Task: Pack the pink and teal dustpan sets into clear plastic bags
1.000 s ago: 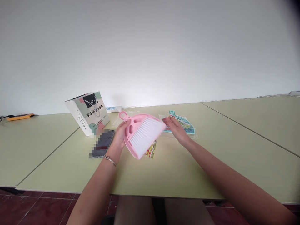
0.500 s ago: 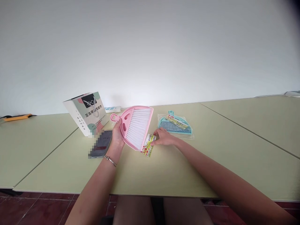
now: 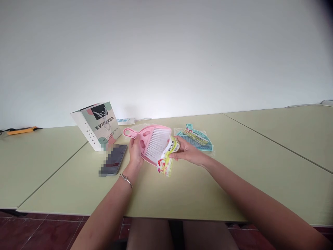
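Note:
A pink dustpan (image 3: 145,137) with a matching white-bristled brush (image 3: 158,143) nested in it is held up over the table. My left hand (image 3: 135,152) grips it near the handle end, thumb on top. Between the thumb and fingers of my right hand (image 3: 183,150) is a bent yellow-and-white cardboard label (image 3: 168,156), which covers the right part of the bristles. Just behind my right hand lies a teal dustpan and brush set (image 3: 205,147) in clear wrapping, with its own label (image 3: 195,136) across it.
On the left stand a printed paper bag (image 3: 104,125) and, before it, a phone (image 3: 118,159). A white power strip (image 3: 126,121) lies by the wall. An orange object (image 3: 22,131) is at the far left of the pale table (image 3: 255,166).
My right hand has lifted the label up in front of the bristles. The pink dustpan has tipped flatter and dropped slightly in my left hand.

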{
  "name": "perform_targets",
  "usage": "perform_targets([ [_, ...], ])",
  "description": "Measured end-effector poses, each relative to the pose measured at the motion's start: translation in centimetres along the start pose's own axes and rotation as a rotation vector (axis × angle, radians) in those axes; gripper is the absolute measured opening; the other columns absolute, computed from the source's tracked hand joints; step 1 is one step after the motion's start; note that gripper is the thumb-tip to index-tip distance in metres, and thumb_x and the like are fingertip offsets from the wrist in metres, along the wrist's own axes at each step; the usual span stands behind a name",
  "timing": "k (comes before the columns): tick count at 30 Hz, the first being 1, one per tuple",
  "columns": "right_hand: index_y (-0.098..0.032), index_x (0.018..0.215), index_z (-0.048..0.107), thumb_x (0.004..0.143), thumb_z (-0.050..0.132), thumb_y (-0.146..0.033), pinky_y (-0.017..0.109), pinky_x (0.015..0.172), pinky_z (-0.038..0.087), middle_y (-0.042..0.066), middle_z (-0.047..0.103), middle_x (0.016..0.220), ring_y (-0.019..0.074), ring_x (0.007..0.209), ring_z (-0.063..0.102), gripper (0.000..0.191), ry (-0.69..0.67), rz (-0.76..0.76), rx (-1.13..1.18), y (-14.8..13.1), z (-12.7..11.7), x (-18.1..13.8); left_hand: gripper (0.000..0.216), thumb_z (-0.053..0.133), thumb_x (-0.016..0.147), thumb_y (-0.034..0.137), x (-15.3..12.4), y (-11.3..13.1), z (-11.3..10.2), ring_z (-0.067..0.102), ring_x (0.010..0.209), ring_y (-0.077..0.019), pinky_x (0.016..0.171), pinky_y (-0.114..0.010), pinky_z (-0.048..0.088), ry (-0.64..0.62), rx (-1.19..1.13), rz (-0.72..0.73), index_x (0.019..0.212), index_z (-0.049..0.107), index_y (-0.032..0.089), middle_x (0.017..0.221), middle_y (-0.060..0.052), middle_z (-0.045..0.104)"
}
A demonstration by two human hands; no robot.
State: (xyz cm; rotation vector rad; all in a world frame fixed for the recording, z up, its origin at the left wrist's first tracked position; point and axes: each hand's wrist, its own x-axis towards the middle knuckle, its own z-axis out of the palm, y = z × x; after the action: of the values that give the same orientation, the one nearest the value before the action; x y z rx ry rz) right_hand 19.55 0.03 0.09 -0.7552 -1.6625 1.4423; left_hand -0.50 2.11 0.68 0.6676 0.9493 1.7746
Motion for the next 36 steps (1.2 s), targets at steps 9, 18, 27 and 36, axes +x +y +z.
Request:
perform_targets([
  [9,-0.024,0.114,0.035,0.067,0.070,-0.030,0.029,0.058,0.046,-0.006,0.060,0.068,0.0160,0.064,0.059,0.059,0.413,0.018,-0.266,2.7,0.5,1.1,0.028,0.066,0.072,0.034,-1.5,-1.1,1.0,0.063,0.068,-0.0154,0.063,-0.029,0.051,-0.190,0.054,-0.213,0.091,0.055,0.017,0.082,-0.003,0.067],
  [18,-0.022,0.119,0.039,0.040,0.087,-0.028,0.039,0.083,0.051,0.006,0.059,0.106,0.0251,0.101,0.057,0.093,0.735,0.132,-0.073,2.3,0.6,1.0,0.029,0.063,0.075,0.036,-1.2,-1.2,0.7,0.065,0.075,-0.0162,0.070,-0.030,0.052,-0.244,0.015,-0.206,0.097,0.055,0.018,0.088,-0.004,0.068],
  [27,-0.017,0.090,0.066,0.065,0.071,-0.007,0.028,0.077,0.056,0.006,0.073,0.094,0.0194,0.088,0.068,0.027,0.418,0.274,0.518,1.9,-0.8,1.0,0.064,0.026,0.084,0.066,1.0,-1.4,0.1,0.053,0.117,-0.0254,0.097,-0.037,0.043,-0.363,0.423,-0.044,0.110,0.057,0.017,0.122,-0.013,0.061],
  [36,-0.021,0.092,0.063,0.072,0.064,-0.006,0.024,0.068,0.056,0.001,0.072,0.095,0.0155,0.087,0.068,0.026,0.808,0.142,0.637,2.1,-4.0,1.0,0.046,0.034,0.089,0.043,4.9,-3.1,-1.3,0.028,0.136,-0.0348,0.108,-0.059,0.012,-0.314,1.784,0.241,0.119,0.055,0.015,0.141,-0.016,0.043],
])
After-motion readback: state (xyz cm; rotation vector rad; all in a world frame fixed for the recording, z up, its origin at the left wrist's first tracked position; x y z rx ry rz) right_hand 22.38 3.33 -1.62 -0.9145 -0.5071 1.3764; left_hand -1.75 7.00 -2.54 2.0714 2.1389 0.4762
